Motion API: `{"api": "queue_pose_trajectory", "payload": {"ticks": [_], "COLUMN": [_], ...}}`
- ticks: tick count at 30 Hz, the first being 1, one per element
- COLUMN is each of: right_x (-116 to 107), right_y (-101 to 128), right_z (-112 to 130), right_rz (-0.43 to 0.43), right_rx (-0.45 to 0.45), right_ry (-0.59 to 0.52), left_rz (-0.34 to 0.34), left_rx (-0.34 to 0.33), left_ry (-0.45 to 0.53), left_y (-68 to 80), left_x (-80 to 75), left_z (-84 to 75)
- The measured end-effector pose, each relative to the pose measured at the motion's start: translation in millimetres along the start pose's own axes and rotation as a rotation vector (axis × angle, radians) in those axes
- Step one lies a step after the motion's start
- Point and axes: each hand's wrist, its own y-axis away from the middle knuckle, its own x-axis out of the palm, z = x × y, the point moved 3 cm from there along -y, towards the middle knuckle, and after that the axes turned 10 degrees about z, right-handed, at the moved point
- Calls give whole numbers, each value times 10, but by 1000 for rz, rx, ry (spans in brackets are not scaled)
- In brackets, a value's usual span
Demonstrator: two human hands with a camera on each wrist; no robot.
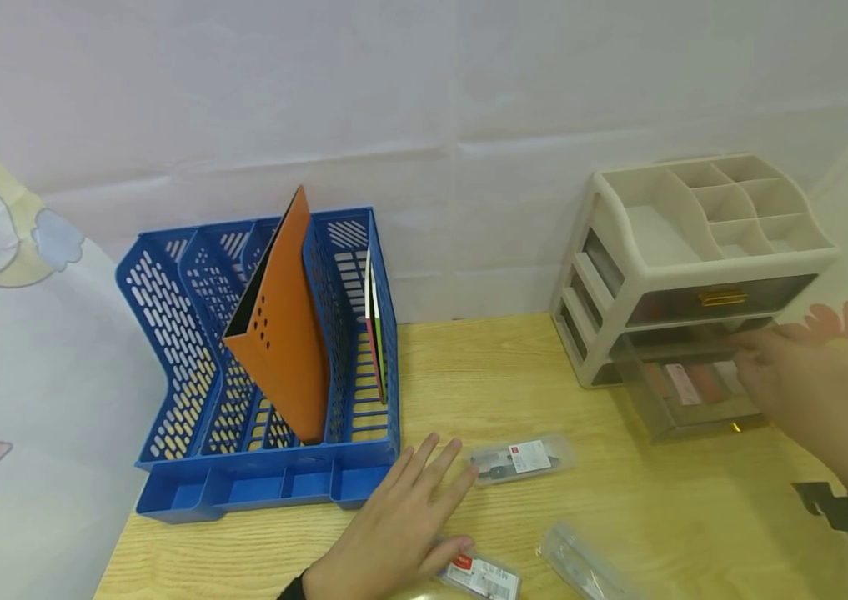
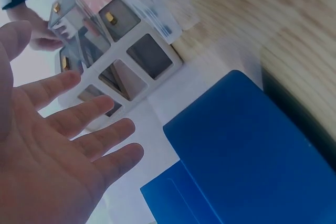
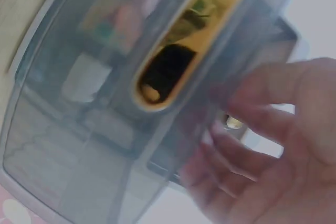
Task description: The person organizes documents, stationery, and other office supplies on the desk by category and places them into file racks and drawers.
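Note:
My right hand point(image 1: 806, 375) is at the pulled-out clear drawer point(image 1: 686, 421) of a cream desktop organizer point(image 1: 619, 292). In the right wrist view, its loosely bent fingers lie at the drawer's top edge, a gap showing between thumb and fingers; blur hides whether they touch it. Small items, among them a pink and white block point(image 1: 684, 385), lie in the drawer. My left hand point(image 1: 393, 521) is spread with straight fingers above the table, its thumb over a package with a red and white label point(image 1: 484, 577). A clear case with a dark tool inside point(image 1: 521, 458) lies beyond its fingertips.
A blue file rack point(image 1: 266, 462) stands at the left, holding an orange folder point(image 1: 284, 333) and thin booklets point(image 1: 374, 325). Another clear package point(image 1: 584, 562) lies near the front. A white cloth point(image 1: 424, 125) hangs behind the wooden table point(image 1: 469, 367).

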Motion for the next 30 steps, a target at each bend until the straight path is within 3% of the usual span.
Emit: {"api": "queue_pose_trajectory", "payload": {"ticks": [3, 6, 9, 16, 20, 24, 27, 30], "right_x": [-106, -172, -199, -169, -106, 6, 108, 185], "right_y": [34, 62, 101, 231, 309, 416, 517, 598], "right_z": [28, 65, 121, 186, 152, 99, 115, 147], "right_rz": [-113, -234, -349, -362, -259, -62, 67, 141], "right_rx": [183, 303, 292, 385, 475, 583, 626, 650], "right_ry": [-357, -520, -478, -507, -601, -711, -758, -786], "left_rz": [-19, -27, -24, -58, -56, -45, -46, -56], "left_rx": [-4, -6, -5, 0, 0, -4, -4, 1], "left_ry": [-6, -5, -9, -32, -41, -37, -37, -47], "left_y": [3, 3, 1, 4, 3, 1, -6, -12], "left_x": [-17, -27, -26, -21, -21, -29, -37, -40], "left_z": [10, 14, 14, 28, 39, 46, 51, 58]}}
